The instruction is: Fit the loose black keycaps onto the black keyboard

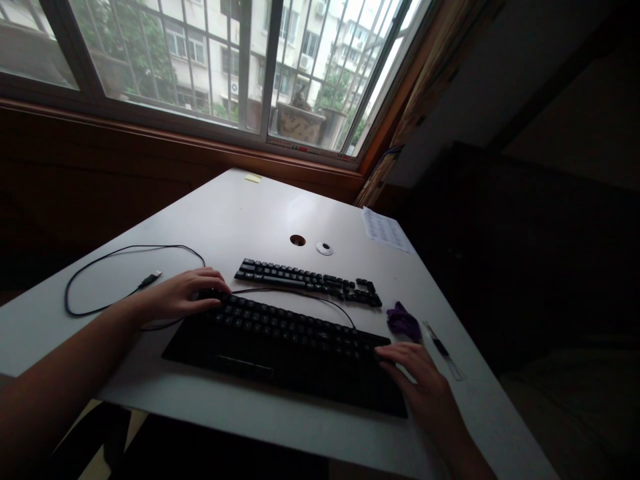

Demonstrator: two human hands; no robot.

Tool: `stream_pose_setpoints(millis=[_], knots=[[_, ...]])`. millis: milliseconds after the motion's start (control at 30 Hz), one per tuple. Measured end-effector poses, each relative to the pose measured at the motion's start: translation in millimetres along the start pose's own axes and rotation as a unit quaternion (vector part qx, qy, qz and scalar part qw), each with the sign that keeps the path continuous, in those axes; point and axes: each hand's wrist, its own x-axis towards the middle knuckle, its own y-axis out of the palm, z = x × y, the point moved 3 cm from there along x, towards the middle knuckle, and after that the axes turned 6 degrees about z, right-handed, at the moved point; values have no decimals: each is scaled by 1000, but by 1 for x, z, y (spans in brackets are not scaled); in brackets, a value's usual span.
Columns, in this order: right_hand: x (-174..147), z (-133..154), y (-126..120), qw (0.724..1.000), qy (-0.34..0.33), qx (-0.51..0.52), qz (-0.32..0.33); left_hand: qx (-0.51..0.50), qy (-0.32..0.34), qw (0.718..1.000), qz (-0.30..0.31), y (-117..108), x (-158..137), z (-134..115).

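Note:
A long black keyboard lies at a slant near the front edge of the white table, with rows of keys along its far part and a bare black strip on the near side. My left hand is closed on its far left corner, thumb towards me and fingers over the back. At the other end, my right hand grips the right edge; its fingertips rest beside the last keys. Behind the keyboard, black keycaps lie grouped in a keyboard layout, with gaps at the right end.
A black cable with a USB plug loops at left. Right of the keyboard lie a purple cloth and a wire-ended tool. Farther back are a table hole, its round cover, printed paper and a yellow note.

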Motion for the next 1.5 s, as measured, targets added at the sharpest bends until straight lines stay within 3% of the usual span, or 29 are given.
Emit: stream_pose_setpoints(millis=[233,900,1500], knots=[[-10,8,13,999,-27,-24,-12,6,-6,1000,16,2,-1,7],[-9,24,15,995,-62,-65,-32,4,-3,1000,11,0,0,2],[-15,9,26,999,-18,-18,-42,-4,-9,1000,8,0,1,1]])
